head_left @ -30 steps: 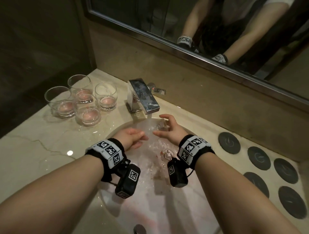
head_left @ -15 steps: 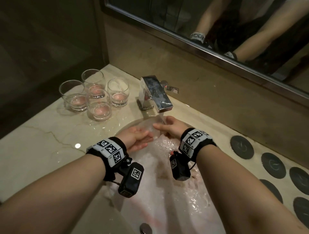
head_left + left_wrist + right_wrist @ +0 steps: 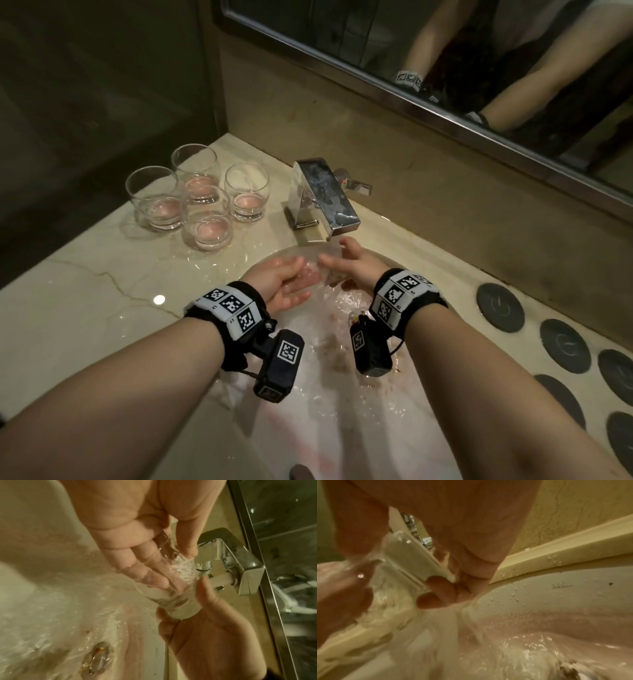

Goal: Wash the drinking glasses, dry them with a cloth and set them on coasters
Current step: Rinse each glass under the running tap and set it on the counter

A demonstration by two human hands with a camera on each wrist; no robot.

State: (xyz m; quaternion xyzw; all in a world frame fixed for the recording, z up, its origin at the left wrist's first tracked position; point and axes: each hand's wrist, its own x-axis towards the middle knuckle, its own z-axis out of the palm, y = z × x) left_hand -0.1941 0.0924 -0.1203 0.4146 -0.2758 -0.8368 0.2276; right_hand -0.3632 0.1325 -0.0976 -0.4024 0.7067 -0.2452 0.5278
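Observation:
A clear drinking glass [image 3: 325,270] lies on its side under the running faucet [image 3: 325,195], over the white sink [image 3: 342,428]. My right hand [image 3: 356,267] grips its base. My left hand [image 3: 287,284] holds the rim end. In the left wrist view the left fingers [image 3: 145,574] reach into the glass [image 3: 176,604] while the thumb lies outside the wall. Water streams through it. Several more glasses [image 3: 212,222] with pink liquid in the bottom stand on the counter at the left. Several dark round coasters [image 3: 500,306] lie on the counter at the right.
The marble counter [image 3: 85,308] surrounds the sink, with a wall and a mirror [image 3: 445,51] right behind the faucet. Water pools around the drain [image 3: 97,657], with reddish specks on the basin. No cloth is in view.
Both hands have come closer together and nearer the spout. My left fingers, a second ago apart from the glass, now reach into it. The glasses on the counter have not moved.

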